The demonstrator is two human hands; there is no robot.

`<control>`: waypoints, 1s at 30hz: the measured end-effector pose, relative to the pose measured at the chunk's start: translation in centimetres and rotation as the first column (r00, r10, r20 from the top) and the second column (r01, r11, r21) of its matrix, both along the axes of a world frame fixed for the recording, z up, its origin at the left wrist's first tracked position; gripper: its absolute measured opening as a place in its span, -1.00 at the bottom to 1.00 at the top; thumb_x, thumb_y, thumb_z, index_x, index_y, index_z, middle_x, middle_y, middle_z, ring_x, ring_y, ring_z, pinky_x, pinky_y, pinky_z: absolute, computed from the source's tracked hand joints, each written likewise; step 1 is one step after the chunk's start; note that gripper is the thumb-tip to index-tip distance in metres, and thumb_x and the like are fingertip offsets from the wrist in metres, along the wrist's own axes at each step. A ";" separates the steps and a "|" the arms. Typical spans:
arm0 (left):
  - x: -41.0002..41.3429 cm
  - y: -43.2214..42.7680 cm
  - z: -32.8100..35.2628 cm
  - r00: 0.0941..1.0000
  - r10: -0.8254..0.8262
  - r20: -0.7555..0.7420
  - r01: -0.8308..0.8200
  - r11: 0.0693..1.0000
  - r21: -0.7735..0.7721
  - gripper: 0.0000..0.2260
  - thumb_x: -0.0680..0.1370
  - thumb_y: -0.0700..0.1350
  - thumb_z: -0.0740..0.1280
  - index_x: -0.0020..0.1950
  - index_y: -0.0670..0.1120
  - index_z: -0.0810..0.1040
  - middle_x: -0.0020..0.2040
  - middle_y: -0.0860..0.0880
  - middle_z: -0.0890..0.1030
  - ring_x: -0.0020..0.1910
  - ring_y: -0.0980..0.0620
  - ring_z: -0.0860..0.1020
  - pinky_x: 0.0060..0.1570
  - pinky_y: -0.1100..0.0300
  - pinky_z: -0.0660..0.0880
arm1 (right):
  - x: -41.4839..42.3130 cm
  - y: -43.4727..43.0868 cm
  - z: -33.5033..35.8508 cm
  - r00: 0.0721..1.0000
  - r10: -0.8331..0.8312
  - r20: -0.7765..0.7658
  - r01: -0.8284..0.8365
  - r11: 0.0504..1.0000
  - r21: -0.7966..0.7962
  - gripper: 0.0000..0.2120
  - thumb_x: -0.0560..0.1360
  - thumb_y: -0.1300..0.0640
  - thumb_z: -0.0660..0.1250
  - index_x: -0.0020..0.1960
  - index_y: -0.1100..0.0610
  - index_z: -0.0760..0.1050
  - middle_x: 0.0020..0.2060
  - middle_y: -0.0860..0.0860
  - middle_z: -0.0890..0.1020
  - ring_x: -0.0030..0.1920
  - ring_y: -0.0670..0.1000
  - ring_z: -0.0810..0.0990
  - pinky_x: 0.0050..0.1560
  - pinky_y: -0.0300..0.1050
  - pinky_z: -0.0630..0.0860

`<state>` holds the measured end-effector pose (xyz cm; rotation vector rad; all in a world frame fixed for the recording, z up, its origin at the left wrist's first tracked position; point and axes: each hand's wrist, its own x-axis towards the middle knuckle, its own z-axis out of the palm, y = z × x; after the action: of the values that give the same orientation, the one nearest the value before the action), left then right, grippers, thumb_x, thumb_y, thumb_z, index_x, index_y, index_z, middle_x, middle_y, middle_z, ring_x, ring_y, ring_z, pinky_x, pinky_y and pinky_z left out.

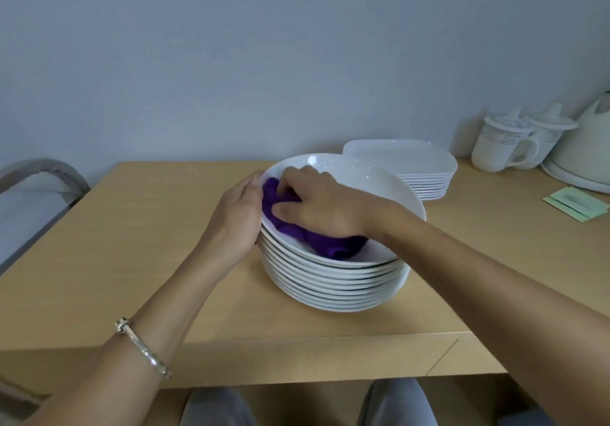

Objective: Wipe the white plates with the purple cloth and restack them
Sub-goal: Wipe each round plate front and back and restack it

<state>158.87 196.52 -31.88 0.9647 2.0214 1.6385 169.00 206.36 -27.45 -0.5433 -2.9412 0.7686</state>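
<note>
A stack of several round white plates (pixel 333 288) stands in the middle of the wooden table. The top plate (pixel 373 181) is tilted, its left side raised. My left hand (pixel 236 216) grips that plate's left rim, fingers curled round the edge. My right hand (pixel 318 204) presses a bunched purple cloth (pixel 333 244) against the plate's inner left side, fingers bent over the cloth. Part of the cloth is hidden under my right hand.
A second stack of squarish white plates (pixel 412 164) stands behind, to the right. Two white lidded mugs (pixel 501 148) and a white kettle (pixel 587 151) are at the far right. Green paper packets (pixel 576 202) lie near them. A chair (pixel 29 194) stands at the left.
</note>
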 end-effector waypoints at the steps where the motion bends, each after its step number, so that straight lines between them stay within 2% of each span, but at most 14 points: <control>1: 0.0 0.0 0.0 1.000 0.006 -0.010 -0.006 1.000 -0.010 -0.61 0.66 -0.14 0.03 -0.03 0.15 0.63 -0.06 0.07 0.70 -0.05 -0.02 0.64 -0.11 -0.02 0.55 | 1.8 0.0 0.3 0.998 0.056 0.014 -0.055 0.997 -0.046 -0.92 0.56 -0.02 0.23 0.00 -0.07 0.35 0.01 -0.08 0.43 0.08 -0.02 0.40 0.05 -0.12 0.33; 3: -0.1 0.0 0.0 1.000 -0.009 -0.029 0.008 1.000 -0.019 -0.61 0.66 -0.14 0.02 -0.01 0.16 0.62 -0.06 0.06 0.70 -0.12 0.03 0.63 -0.17 0.08 0.52 | 5.3 0.3 1.4 0.988 0.121 0.099 -0.111 0.988 -0.106 -0.92 0.52 -0.05 0.28 -0.06 -0.20 0.39 -0.01 -0.24 0.45 0.02 -0.20 0.40 0.05 -0.28 0.32; 5: -0.2 -0.1 0.1 0.999 -0.037 -0.033 0.036 0.999 -0.031 -0.60 0.67 -0.14 0.01 0.00 0.17 0.61 -0.04 -0.02 0.68 -0.16 0.03 0.57 -0.20 0.13 0.44 | 7.5 1.5 2.3 0.974 0.081 0.212 -0.071 0.996 -0.056 -0.89 0.50 -0.05 0.31 -0.07 -0.25 0.39 0.04 -0.27 0.43 0.06 -0.20 0.40 0.11 -0.24 0.32; 8: -0.3 -0.2 0.2 0.997 -0.072 -0.032 0.071 0.997 -0.042 -0.58 0.67 -0.14 0.00 0.03 0.24 0.60 0.01 -0.02 0.68 -0.15 0.04 0.56 -0.21 0.16 0.45 | 7.4 4.4 2.4 0.954 -0.153 0.258 0.091 0.967 0.239 -0.88 0.50 -0.05 0.29 0.00 -0.19 0.38 0.12 -0.11 0.42 0.11 -0.03 0.36 0.08 -0.09 0.30; 11: -0.4 -0.3 0.3 0.996 -0.083 -0.043 0.082 0.996 -0.035 -0.56 0.67 -0.16 0.01 0.00 0.25 0.61 0.00 -0.04 0.67 -0.15 0.04 0.55 -0.21 0.16 0.43 | 4.1 6.2 0.7 0.927 -0.358 0.109 0.273 0.846 0.457 -0.80 0.55 0.00 0.18 0.12 0.04 0.40 0.19 0.09 0.36 0.19 0.16 0.29 0.08 0.01 0.22; 14: -0.5 -0.3 0.2 0.996 -0.072 -0.051 0.070 0.997 -0.044 -0.56 0.67 -0.15 0.01 0.01 0.27 0.60 -0.06 0.07 0.69 -0.18 0.13 0.57 -0.22 0.21 0.44 | -0.5 5.2 -0.7 0.921 -0.390 -0.012 0.368 0.856 0.362 -0.68 0.57 0.03 0.14 0.25 0.15 0.31 0.28 0.17 0.29 0.28 0.25 0.26 0.22 0.14 0.26; 16: -0.5 -0.3 0.1 0.997 -0.058 -0.046 0.056 0.997 -0.049 -0.57 0.68 -0.14 0.01 0.01 0.31 0.57 -0.10 0.20 0.69 -0.19 0.24 0.60 -0.24 0.25 0.48 | -2.7 3.6 -1.0 0.944 -0.328 -0.032 0.326 0.918 0.226 -0.66 0.58 0.02 0.13 0.28 0.16 0.26 0.30 0.16 0.27 0.32 0.26 0.25 0.27 0.16 0.25; 17: -0.5 -0.2 0.1 0.998 -0.048 -0.041 0.046 0.998 -0.045 -0.58 0.68 -0.13 0.02 0.00 0.31 0.56 -0.09 0.19 0.69 -0.18 0.24 0.60 -0.24 0.24 0.49 | -3.4 2.8 -0.9 0.961 -0.276 -0.017 0.274 0.945 0.177 -0.68 0.58 0.02 0.13 0.27 0.15 0.25 0.29 0.15 0.28 0.32 0.25 0.26 0.27 0.14 0.26; 20: -0.3 -0.1 0.0 0.999 -0.017 -0.047 0.015 1.000 -0.025 -0.59 0.67 -0.14 0.03 -0.06 0.25 0.59 -0.11 0.09 0.70 -0.13 0.09 0.63 -0.19 0.12 0.51 | -2.7 0.9 -0.2 0.996 -0.088 0.004 0.087 0.993 0.084 -0.80 0.57 -0.01 0.18 0.11 0.07 0.29 0.18 0.09 0.38 0.22 0.19 0.36 0.11 0.00 0.32; 22: -0.4 0.1 0.0 0.998 0.004 -0.059 -0.006 1.000 -0.031 -0.59 0.66 -0.16 0.03 -0.05 0.20 0.61 -0.06 0.06 0.70 -0.03 -0.02 0.64 -0.06 0.00 0.56 | -0.2 0.5 0.2 0.999 0.037 0.004 -0.037 0.999 0.013 -0.86 0.55 -0.03 0.23 0.02 -0.01 0.33 0.05 -0.02 0.45 0.09 0.07 0.43 0.04 -0.09 0.32; 24: -0.5 0.0 0.1 0.996 -0.003 -0.091 -0.002 0.998 -0.058 -0.62 0.65 -0.14 0.02 0.03 0.15 0.61 -0.01 0.06 0.69 0.03 -0.04 0.63 0.06 -0.07 0.56 | 3.1 0.5 1.0 0.991 0.121 0.058 -0.117 0.991 -0.072 -0.91 0.53 -0.06 0.29 -0.04 -0.15 0.37 -0.08 -0.17 0.48 -0.03 -0.09 0.46 -0.03 -0.18 0.35; 26: -0.7 -0.2 0.2 0.989 -0.035 -0.143 0.020 0.994 -0.107 -0.64 0.60 -0.06 0.02 0.09 0.11 0.62 0.01 0.09 0.69 0.06 -0.02 0.62 0.15 -0.09 0.55 | 6.1 1.0 2.0 0.980 0.139 0.143 -0.120 0.984 -0.128 -0.90 0.50 -0.06 0.33 -0.05 -0.23 0.42 -0.09 -0.25 0.49 -0.05 -0.18 0.47 -0.05 -0.28 0.36; 28: -1.0 -0.3 0.3 0.972 -0.061 -0.229 0.023 0.986 -0.164 -0.66 0.59 -0.04 0.04 0.08 0.03 0.60 0.05 0.05 0.67 0.08 -0.02 0.60 0.19 0.00 0.51 | 7.9 2.0 2.7 0.974 0.079 0.212 -0.064 0.995 -0.077 -0.87 0.49 -0.04 0.35 -0.01 -0.24 0.46 -0.04 -0.27 0.51 -0.02 -0.18 0.48 -0.06 -0.33 0.36; 30: -1.3 -0.6 0.6 0.901 -0.010 -0.434 -0.084 0.977 -0.197 -0.73 0.62 -0.13 0.06 -0.01 -0.09 0.56 0.07 -0.05 0.62 0.09 -0.06 0.55 0.10 0.10 0.43 | 8.3 3.7 2.6 0.974 -0.028 0.223 0.003 0.994 0.112 -0.87 0.50 -0.04 0.33 0.03 -0.19 0.47 0.03 -0.22 0.51 0.02 -0.13 0.47 -0.04 -0.28 0.35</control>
<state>157.55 195.97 -31.27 1.3071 2.4543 1.2674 177.28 210.05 -24.85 -0.6853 -3.1561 0.5713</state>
